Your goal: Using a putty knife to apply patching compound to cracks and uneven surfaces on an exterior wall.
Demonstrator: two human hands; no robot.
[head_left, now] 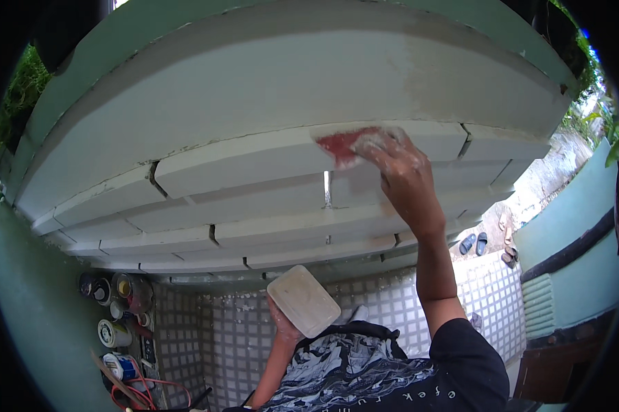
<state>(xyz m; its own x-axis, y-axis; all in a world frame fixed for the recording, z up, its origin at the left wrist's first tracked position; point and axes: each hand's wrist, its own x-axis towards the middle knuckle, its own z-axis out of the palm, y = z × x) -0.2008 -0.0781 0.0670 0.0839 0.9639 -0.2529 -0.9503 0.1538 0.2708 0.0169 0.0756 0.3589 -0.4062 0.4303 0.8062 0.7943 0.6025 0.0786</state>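
My right hand, dusted with white paste, grips a flat red putty scraper smeared with white. The scraper lies against the top edge of the uppermost row of white blocks, just below the smooth pale wall. Low in front of my body, my left hand holds a shallow rectangular plastic tub from its left side, with its fingers mostly hidden beneath. Whitish matter seems to coat the tub's inside.
Stepped rows of blocks with dark vertical gaps run across. Paint cans and jars stand at left, beside a red cord. White crumbs dot the tiled floor. Sandals lie at right, near a green wall.
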